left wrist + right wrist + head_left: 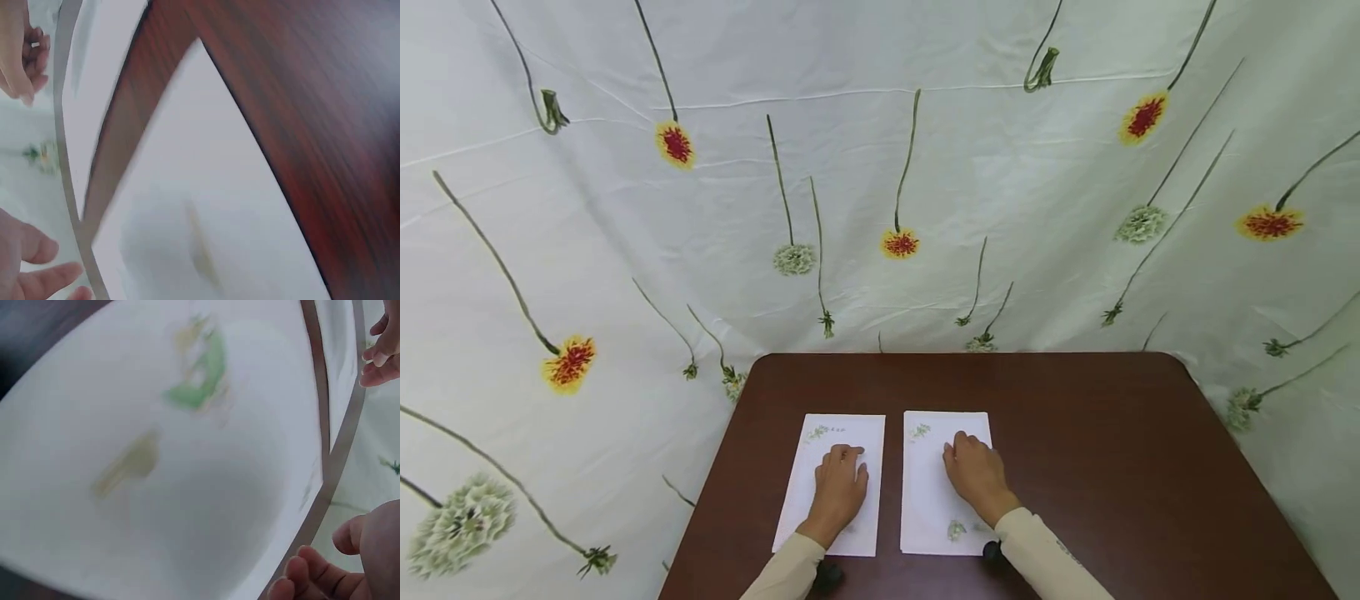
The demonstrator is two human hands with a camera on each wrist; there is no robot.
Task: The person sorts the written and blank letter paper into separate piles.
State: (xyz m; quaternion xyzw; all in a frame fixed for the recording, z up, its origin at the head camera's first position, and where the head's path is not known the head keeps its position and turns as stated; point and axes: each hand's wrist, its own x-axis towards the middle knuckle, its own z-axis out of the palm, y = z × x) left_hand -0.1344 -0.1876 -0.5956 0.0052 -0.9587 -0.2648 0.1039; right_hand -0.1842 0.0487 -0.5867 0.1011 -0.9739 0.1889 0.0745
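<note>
Two white sheets of paper lie side by side on the brown table, seen in the head view. Over the left sheet (797, 500) is my left hand (838, 487), its fingers loosely bent and nothing held. My right hand (977, 475) is above the right part of the other sheet (925, 492), fingers relaxed and bent. Faint green plant prints mark both sheets near their top left corners. In the left wrist view, the left fingers (50, 278) are apart from each other and above the paper (187, 144). The right wrist view shows the right hand (337, 569) holding nothing; contact with the paper (219, 506) cannot be told.
The dark brown table (1090, 467) extends to the right of the sheets. Behind it hangs a white cloth (850, 167) printed with flowers. Small black objects (827, 575) sit at the cuffs of both pale sleeves (1052, 558).
</note>
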